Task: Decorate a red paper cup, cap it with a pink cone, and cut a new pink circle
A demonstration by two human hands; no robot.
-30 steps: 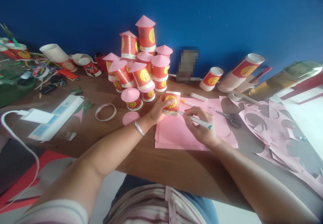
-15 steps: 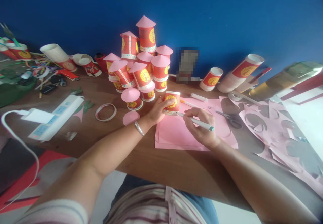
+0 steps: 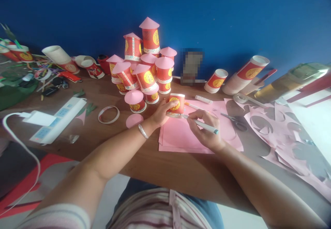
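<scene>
My left hand [image 3: 162, 112] grips a small red paper cup [image 3: 179, 107] with a yellow round print, its white band at the lower end. In my right hand [image 3: 207, 128] is a white marker pen [image 3: 204, 125] with a teal end, its tip at the cup's white band. Beneath both hands lies a stack of pink paper sheets [image 3: 178, 141]. Just left of the cup, several red cups with pink paper cone tops [image 3: 144, 77] stand stacked in tiers. An orange pen [image 3: 192, 105] lies on the paper beyond my right hand.
Scissors [image 3: 234, 121], a roll of tape [image 3: 240, 98] and cut pink paper scraps [image 3: 274, 132] lie to the right. A red cup [image 3: 216, 81] and a leaning cup stack [image 3: 245, 74] stand behind. Leftward are a white paper ring [image 3: 108, 114] and a power strip [image 3: 60, 120].
The marker tip has shifted very slightly along the cup's white band. Both hands keep their hold, and the surrounding things stay put.
</scene>
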